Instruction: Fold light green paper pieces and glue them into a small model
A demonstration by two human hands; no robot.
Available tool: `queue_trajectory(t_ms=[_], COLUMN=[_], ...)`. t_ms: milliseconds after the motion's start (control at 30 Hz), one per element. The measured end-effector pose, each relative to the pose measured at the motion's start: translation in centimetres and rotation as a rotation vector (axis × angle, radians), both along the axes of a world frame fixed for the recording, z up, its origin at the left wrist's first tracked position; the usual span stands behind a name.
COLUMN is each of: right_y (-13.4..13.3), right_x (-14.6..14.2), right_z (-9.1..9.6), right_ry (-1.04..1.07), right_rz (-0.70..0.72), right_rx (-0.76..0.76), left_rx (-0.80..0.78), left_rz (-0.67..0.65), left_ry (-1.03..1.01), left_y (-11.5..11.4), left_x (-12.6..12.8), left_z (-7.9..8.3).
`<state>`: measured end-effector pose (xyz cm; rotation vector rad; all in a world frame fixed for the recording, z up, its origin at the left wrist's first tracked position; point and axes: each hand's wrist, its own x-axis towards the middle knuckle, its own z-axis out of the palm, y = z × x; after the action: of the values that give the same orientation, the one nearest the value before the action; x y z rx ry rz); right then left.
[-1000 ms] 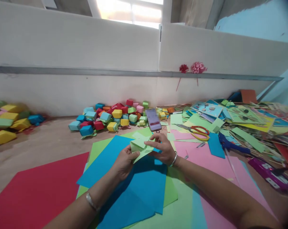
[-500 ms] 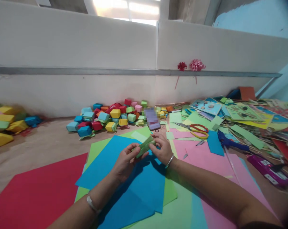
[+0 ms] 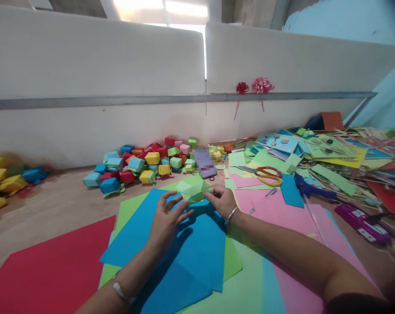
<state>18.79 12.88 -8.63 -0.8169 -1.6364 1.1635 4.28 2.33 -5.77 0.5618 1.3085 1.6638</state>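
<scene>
Folded light green paper [image 3: 194,192] is held up over the blue sheets [image 3: 197,244]. My right hand [image 3: 221,201] pinches its right end between thumb and fingers. At the paper's left side is my left hand [image 3: 169,213], fingers spread and curved; the thumb tip is close to the paper, and I cannot tell if it touches. Beneath the blue sheets, green sheets [image 3: 233,261] stick out. Just beyond the paper lies a phone [image 3: 204,163], partly blurred out.
Small folded paper blocks [image 3: 136,163] are heaped behind on the left. To the right are scissors [image 3: 266,173], pink sheets [image 3: 262,207], a blue glue gun [image 3: 311,188] and a purple power strip [image 3: 362,222]. A red sheet [image 3: 56,261] lies front left; a white wall [image 3: 99,131] stands behind.
The green paper has turned to show a wider, lighter face. My left hand has loosened from its pinch and spread its fingers. My right hand still grips the paper. The view has shifted slightly right.
</scene>
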Motion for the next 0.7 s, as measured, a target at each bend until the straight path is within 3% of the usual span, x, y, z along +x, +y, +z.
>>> queue_trajectory(t_ms=[133, 400, 700], right_y=[-0.1, -0.8, -1.6], right_x=[-0.2, -0.5, -0.6], right_z=[0.2, 0.5, 1.0], right_ry=[0.036, 0.047, 0.096], right_rz=[-0.003, 0.012, 0.01], right_rx=[-0.043, -0.215, -0.263], left_rx=[-0.061, -0.024, 0.03], left_rz=[-0.095, 0.002, 0.029], left_ry=[0.046, 0.107, 0.131], left_y=[0.0, 0.1, 0.2], left_x=[0.1, 0.0, 0.1], left_z=[-0.5, -0.7, -0.1])
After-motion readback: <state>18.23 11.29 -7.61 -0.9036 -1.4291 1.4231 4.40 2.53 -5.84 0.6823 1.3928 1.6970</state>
